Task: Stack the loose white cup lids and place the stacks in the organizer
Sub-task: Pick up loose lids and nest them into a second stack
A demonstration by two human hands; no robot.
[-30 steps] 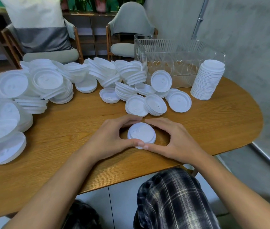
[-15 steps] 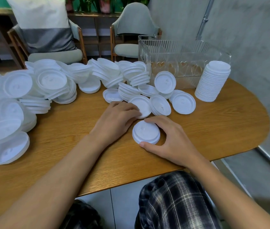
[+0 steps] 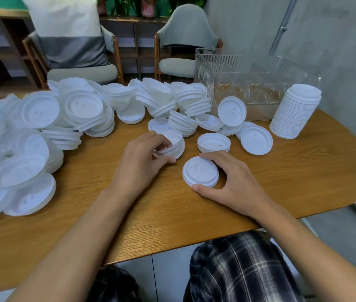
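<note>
A short stack of white lids (image 3: pixel 200 174) sits on the wooden table (image 3: pixel 303 171) in front of me, and my right hand (image 3: pixel 236 182) curls round it with thumb at the near rim and fingers at the far rim. My left hand (image 3: pixel 142 160) grips a small bunch of upturned lids (image 3: pixel 172 144), tilted up off the table just left of that stack. Several loose lids and small piles (image 3: pixel 81 110) spread across the left and back. A tall neat lid stack (image 3: pixel 294 112) stands beside the clear ribbed organizer (image 3: pixel 249 70) at the back right.
Two more lid piles (image 3: pixel 214 142) (image 3: pixel 256 138) lie just beyond my right hand. Chairs, one with a grey-and-white cushion (image 3: pixel 70 33), stand behind the table. A grey wall (image 3: pixel 336 51) runs along the right. The table's near edge is by my plaid-clad lap.
My left hand left the front stack, reached forward to the lids behind it and lifted a bunch, tilting them. My right hand stayed round the front stack.
</note>
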